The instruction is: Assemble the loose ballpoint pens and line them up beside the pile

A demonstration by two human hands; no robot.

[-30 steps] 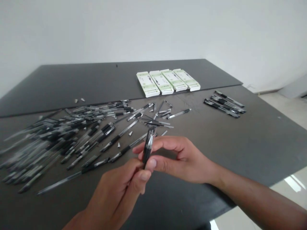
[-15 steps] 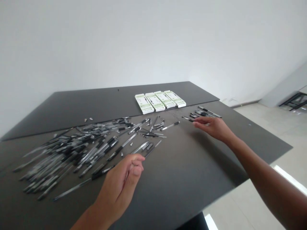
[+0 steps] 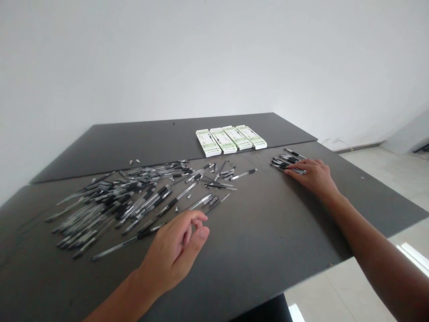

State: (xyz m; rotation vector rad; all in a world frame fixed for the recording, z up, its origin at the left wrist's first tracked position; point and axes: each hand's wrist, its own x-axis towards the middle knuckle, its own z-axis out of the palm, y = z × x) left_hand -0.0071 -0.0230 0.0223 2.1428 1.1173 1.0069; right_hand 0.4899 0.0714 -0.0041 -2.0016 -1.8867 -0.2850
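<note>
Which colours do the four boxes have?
White and pale green; the boxes show best in the head view.

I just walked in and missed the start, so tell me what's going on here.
A person's right hand is at a small group of pens on the table, fingers over them; its grip is hidden. The left hand is half curled, nothing visible in it, near a big scatter of pens and pen parts. Four green-and-white boxes lie side by side farther back.
</note>
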